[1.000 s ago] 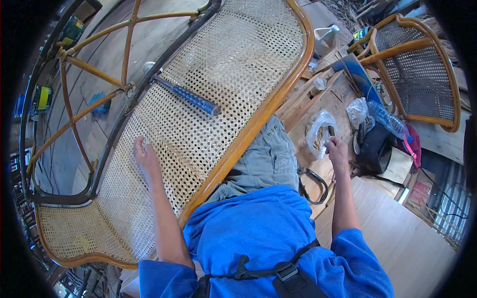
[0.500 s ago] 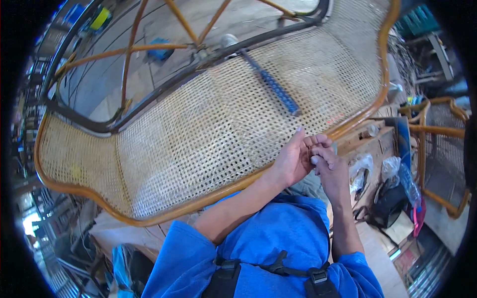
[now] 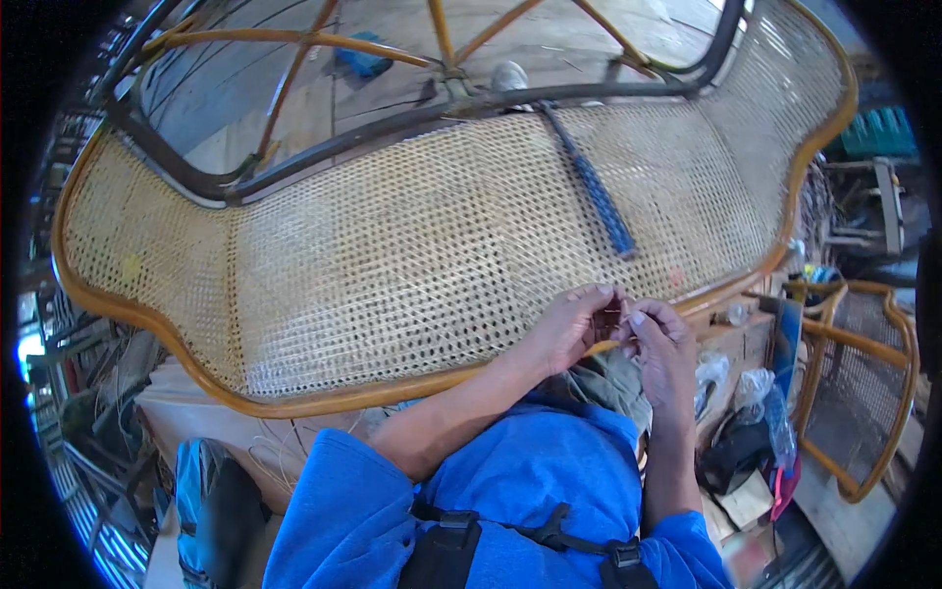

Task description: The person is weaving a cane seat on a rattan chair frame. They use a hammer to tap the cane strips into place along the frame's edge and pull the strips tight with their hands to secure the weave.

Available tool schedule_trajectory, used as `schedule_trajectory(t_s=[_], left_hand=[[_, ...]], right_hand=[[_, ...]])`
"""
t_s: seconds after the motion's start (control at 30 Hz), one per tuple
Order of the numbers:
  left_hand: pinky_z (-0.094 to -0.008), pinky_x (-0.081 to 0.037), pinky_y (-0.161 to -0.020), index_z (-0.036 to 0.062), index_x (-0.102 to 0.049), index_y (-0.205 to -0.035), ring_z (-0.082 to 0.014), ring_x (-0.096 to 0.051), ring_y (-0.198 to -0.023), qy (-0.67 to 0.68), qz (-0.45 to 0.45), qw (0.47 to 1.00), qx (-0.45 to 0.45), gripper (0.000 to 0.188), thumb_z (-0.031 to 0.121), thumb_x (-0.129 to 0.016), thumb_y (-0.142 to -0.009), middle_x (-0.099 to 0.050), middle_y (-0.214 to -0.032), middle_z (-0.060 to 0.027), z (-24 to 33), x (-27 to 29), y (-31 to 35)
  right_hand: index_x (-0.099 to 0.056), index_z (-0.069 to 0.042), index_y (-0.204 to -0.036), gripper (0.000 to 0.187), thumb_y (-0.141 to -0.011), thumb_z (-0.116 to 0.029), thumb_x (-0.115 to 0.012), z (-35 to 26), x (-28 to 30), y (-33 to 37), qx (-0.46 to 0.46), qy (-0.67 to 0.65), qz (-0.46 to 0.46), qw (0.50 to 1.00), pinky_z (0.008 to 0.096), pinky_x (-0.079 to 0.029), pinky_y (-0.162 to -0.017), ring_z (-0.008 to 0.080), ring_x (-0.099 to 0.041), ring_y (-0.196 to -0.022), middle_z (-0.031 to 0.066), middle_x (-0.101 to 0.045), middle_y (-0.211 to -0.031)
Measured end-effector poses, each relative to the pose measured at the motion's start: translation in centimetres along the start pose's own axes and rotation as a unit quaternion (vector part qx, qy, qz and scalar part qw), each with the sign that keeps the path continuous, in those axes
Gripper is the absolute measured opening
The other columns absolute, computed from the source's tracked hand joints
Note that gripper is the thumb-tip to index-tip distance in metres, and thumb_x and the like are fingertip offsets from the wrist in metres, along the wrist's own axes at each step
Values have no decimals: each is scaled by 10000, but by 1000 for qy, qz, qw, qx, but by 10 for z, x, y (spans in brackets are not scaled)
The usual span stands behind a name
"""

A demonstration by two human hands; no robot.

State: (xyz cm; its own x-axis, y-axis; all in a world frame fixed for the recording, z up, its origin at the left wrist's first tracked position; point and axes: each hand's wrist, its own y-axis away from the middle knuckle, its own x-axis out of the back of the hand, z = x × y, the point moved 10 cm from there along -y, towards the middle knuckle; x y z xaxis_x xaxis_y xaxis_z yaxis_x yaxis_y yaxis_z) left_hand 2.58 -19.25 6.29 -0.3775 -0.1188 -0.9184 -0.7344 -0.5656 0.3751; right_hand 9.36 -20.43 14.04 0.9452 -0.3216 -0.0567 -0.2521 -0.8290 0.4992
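A long wavy panel of woven cane (image 3: 373,265) with a brown rattan rim (image 3: 324,404) lies in front of me. Over its near rim, right of centre, my two hands meet. My left hand (image 3: 577,329) is curled, palm partly up, thumb and fingertips drawn together. My right hand (image 3: 662,344) pinches close against the left fingertips. Something thin and small seems to be between them, too fine to make out. Beyond the hands, a tool with a blue patterned grip (image 3: 601,201) and a slim dark shaft rests on the cane; its far end is unclear.
A dark curved frame (image 3: 353,134) with rattan struts (image 3: 378,47) stands along the panel's far side. To the right are a smaller rattan-and-cane piece (image 3: 859,378), plastic bags (image 3: 754,386) and a black bag (image 3: 731,456). A teal bag (image 3: 196,510) sits at lower left.
My view has shifted, so the panel and tool appear moved in the picture. My right fingers have turned from a loose curl to a pinch beside the left fingertips.
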Motion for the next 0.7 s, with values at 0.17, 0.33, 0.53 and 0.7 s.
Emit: schedule_trajectory(t_s=[0.17,0.33,0.53,0.7], left_hand=[[-302,-489,-712,26,-597,-991,-134,-562,-743,-108,2,989,-99,247,263,-542,-946,-610,-867,-46,43,0,2],[-255,-469,-608,31,-597,-920,-112,-558,-700,-59,117,975,-177,195,226,-587,-922,-602,-819,-38,88,28,14],[-250,-465,-559,53,-571,-903,-121,-544,-635,-30,186,960,-206,204,252,-543,-942,-581,-766,-26,139,66,16],[-227,-435,-523,66,-544,-984,-93,-536,-618,-82,244,944,-206,166,217,-478,-963,-537,-704,1,214,88,21]], right_hand=[[-624,-4,-943,106,-894,-30,-533,-6,-24,-33,61,176,25,982,193,-436,-586,51,-531,-652,3,-600,-761],[-613,-3,-955,114,-891,8,-519,-12,-74,-57,68,233,-21,970,190,-443,-600,48,-511,-655,6,-586,-793],[-602,-8,-979,114,-876,11,-557,-16,-133,-85,45,184,-76,979,189,-454,-617,51,-521,-669,12,-609,-832],[-618,-10,-993,130,-867,-13,-583,-10,-157,-121,65,208,-130,967,209,-486,-657,75,-593,-749,29,-640,-868]])
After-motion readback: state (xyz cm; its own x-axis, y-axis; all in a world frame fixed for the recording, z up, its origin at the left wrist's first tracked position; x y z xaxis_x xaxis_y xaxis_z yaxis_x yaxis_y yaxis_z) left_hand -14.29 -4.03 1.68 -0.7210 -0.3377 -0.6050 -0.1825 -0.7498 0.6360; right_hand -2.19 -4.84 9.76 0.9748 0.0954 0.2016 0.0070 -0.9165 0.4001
